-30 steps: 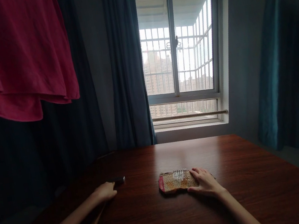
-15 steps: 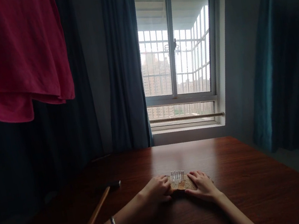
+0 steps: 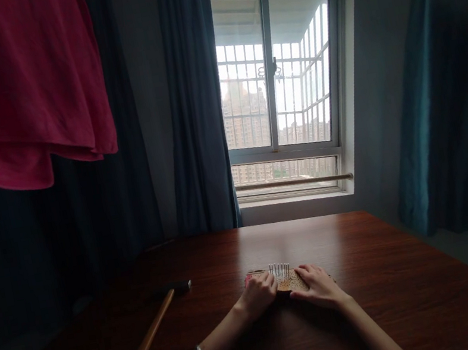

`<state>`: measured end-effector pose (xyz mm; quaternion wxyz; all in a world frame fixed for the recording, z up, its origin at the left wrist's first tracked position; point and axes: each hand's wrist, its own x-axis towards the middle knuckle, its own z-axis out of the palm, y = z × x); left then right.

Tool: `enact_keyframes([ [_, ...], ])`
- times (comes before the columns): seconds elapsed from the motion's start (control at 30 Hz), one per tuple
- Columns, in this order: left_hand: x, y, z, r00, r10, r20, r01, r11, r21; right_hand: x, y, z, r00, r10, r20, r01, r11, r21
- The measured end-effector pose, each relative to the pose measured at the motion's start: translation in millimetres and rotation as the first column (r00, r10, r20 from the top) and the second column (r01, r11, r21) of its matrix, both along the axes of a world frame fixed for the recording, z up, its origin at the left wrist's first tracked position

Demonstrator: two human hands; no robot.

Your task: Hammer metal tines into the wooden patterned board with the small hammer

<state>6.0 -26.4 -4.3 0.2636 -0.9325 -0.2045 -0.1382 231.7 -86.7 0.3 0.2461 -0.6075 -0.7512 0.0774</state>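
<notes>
A small speckled board (image 3: 286, 284) lies on the table ahead of me, with a row of several upright nails (image 3: 280, 269) along its far side. My right hand (image 3: 321, 287) grips the board's right part, fingers on top and thumb at the near edge. My left hand (image 3: 258, 294) rests over the left part with fingers curled together; whatever is inside them is hidden. Pinkish red shows at the board's left end. To the left lies a hammer (image 3: 148, 340) with a dark head and a long wooden handle, touched by neither hand.
The brown wooden table (image 3: 397, 279) reaches toward the wall below a barred window (image 3: 274, 71). Blue curtains (image 3: 194, 115) hang beside it. A red cloth (image 3: 20, 92) hangs at upper left, above table height.
My left hand has slid right from the board's left end toward the nails, its fingers now bunched, uncovering that end. My right hand has stayed at its place on the board.
</notes>
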Motion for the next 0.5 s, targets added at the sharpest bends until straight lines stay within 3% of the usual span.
enact_keyframes([
  [0.13,-4,4,-1.6,0.999,-0.036,0.022,0.035,0.999,0.010,17,23,4.6,0.965,0.003,-0.261,-0.021,0.998,-0.066],
  [0.3,-8,8,-4.8,0.993,-0.087,0.080,0.085,0.996,0.033,16,60,6.7,0.948,-0.040,-0.314,0.025,0.998,-0.051],
  [0.5,-13,12,-6.0,0.979,-0.097,0.181,0.085,0.994,0.071,-4,84,0.9,0.927,0.029,-0.375,-0.068,0.993,-0.091],
])
